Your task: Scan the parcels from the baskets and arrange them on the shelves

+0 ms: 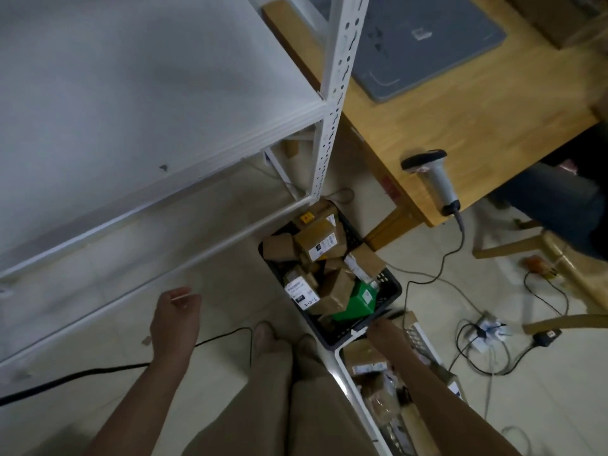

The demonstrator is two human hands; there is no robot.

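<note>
The parcels (320, 240), mostly brown cardboard boxes with white labels, lie heaped in a black basket (393, 287) on the floor (210, 225), just below the middle of the view. A green box (358, 299) sits among them at the basket's 5 o'clock corner. A white basket (343, 363) touches the black one at its 6 o'clock end and holds more parcels, partly hidden by the right forearm.

The right hands-side reaches down to where the two baskets meet: the right hand (385, 329) is blurred at the black basket's near rim, and I cannot tell whether it is gripping anything. The left hand (176, 311) hangs free at 9 o'clock from the baskets, fingers loosely curled and holding nothing, so the hands are well apart.

The white metal shelves (148, 103) fill the view from 9 to 12 o'clock, their corner post coming down just beside the black basket. At 2 o'clock stands a wooden desk (460, 133) with a grey handheld scanner (434, 179) lying at its near edge and a grey mat (427, 44) further back. A power strip (487, 327) with cables lies on the floor at 4 o'clock
</note>
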